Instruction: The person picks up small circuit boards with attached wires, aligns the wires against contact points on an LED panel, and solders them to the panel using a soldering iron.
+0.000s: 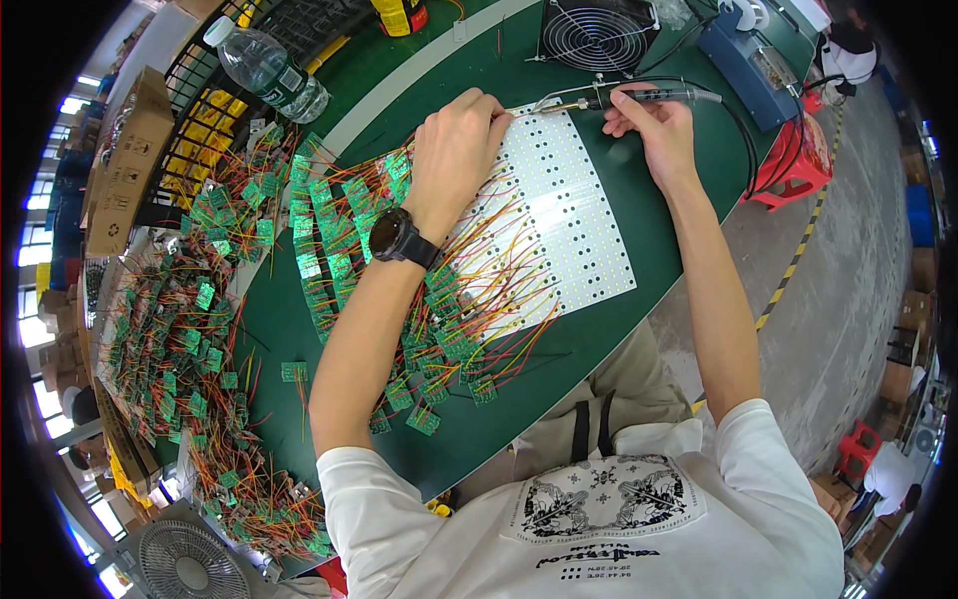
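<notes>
My right hand (654, 130) holds a soldering iron (654, 95) by its dark handle, near the far edge of a white LED panel (589, 230). The iron's tip points left toward the fingers of my left hand (459, 145). Those fingers pinch thin red and yellow wires at the panel's far left corner; their exact grip is partly hidden. Dotted rows of small squares and black holes cover the panel. More wires (499, 275) run across its left part from small green circuit boards (439, 329). Strips of green boards (304, 220) lie left of my left forearm.
A heap of wired boards (165, 349) fills the table's left side. A plastic bottle (269, 75) stands at the far left beside a black wire basket (190, 140). A black fan (599, 35) and blue soldering station (753, 65) stand at the back. A red stool (803, 165) is at right.
</notes>
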